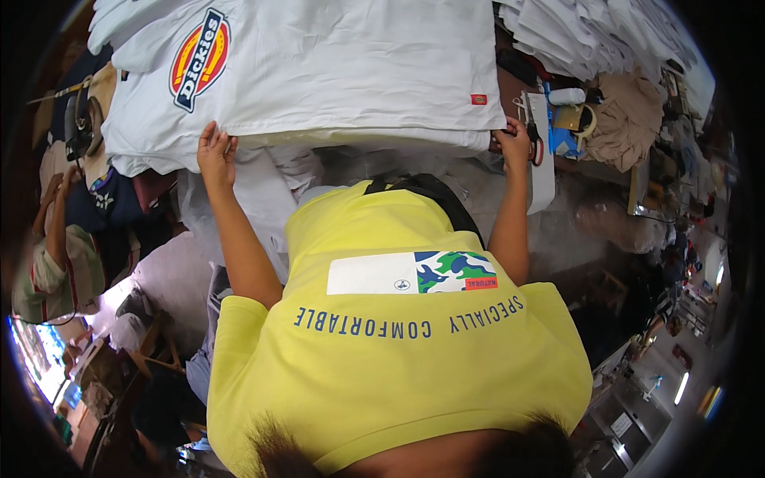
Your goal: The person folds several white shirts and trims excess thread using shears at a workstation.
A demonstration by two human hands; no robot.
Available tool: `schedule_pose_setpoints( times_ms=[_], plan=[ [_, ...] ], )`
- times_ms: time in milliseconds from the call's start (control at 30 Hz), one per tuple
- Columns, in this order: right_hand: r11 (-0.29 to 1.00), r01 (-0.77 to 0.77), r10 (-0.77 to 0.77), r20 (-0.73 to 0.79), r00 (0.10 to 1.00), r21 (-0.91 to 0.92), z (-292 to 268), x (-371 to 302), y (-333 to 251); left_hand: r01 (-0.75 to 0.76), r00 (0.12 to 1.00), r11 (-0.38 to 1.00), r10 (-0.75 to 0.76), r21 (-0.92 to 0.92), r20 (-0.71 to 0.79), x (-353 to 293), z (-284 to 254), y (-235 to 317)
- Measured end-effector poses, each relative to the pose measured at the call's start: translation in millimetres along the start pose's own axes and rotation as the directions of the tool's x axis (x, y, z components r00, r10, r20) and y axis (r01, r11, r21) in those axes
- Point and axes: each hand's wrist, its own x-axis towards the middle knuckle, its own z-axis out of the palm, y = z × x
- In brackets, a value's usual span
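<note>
Shirt [358, 72] lies beyond right grip [515, 143], pinching its corner, and left grip [215, 155], closure unclear.

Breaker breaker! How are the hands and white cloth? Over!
Left hand at near edge of white cloth; right hand at its near right corner. Cloth spread out, emblem up. Scissors beside right hand.

One white garment [343, 72] is counted uppermost, marked with one large emblem [199, 60] and one small red tag [478, 99]. Two hands are counted beside its near edge: one left grip [217, 155] and one right grip [514, 143]. To the right, one pair of scissors [532, 127], one cream ring [593, 121] and one beige cloth heap [629, 119] are counted. The stacked white layers [574, 32] cannot be counted.
</note>
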Motion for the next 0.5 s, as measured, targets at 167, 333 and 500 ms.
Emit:
schedule_pose_setpoints(
  times_ms=[167,333,500],
  plan=[
    [0.996,-0.002,-0.001,0.029,1.0,0.093,-1.2,-0.6,4.0,0.0,1.0,1.0,0.0,0.003,0.002,1.2,-6.5,-3.5],
    [0.987,0.022,-0.03,0.052,0.998,0.158,-4.3,1.5,13.2,-0.001,1.0,1.0,0.001,0.009,0.004,1.9,-5.0,-4.3],
    [0.986,0.057,-0.056,-0.013,0.998,0.16,-0.7,-0.9,14.1,-0.011,1.0,1.0,0.011,0.011,-0.009,2.9,-3.8,-8.4]
  ],
)
